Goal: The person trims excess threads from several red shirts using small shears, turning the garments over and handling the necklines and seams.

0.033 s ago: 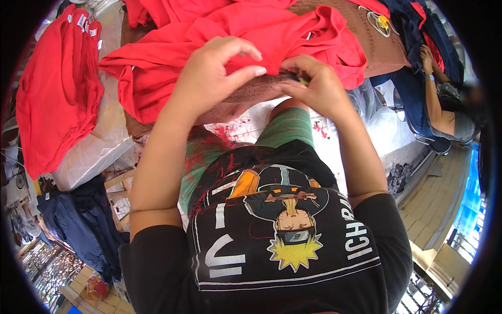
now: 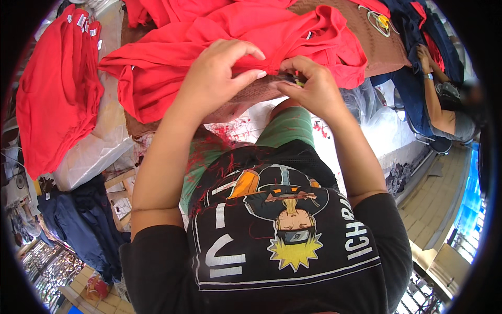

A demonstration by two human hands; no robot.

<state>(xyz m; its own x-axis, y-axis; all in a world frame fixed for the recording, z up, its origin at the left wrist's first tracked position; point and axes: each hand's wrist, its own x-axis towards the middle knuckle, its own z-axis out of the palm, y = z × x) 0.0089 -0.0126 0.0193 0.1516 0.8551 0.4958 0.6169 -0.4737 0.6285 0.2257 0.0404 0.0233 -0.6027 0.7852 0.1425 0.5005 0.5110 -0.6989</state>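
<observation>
So the red garment (image 2: 285, 39) is lying bunched up on the brown covered surface (image 2: 387, 58), just past the knees, and its near edge is sitting right between the two hands. The left hand (image 2: 217, 73) is arching over the cloth from the left, thumb and forefinger curving toward the edge with their tips standing apart. The right hand (image 2: 320, 86) is coming in from the right, fingers bent, with a small dark and yellow-green thing (image 2: 299, 82) showing inside its curl.

If I'm working an edge like that, I'm keeping it flat and lightly taut with the left, going a short stretch at a time, and keeping the small thing's end off the main cloth, since a nick or snag would be my worry. I'd also be watching that loose folds aren't sliding under the fingers.

Now the murky bits. The right palm and fingers are covering most of that small thing, so I'm not making out what it is. The left hand's other fingers are hiding behind it, so I can't tell if they're pinching cloth. Same with the right hand's grip. The garment's far side is blending into more red cloth (image 2: 183, 11) too.
</observation>
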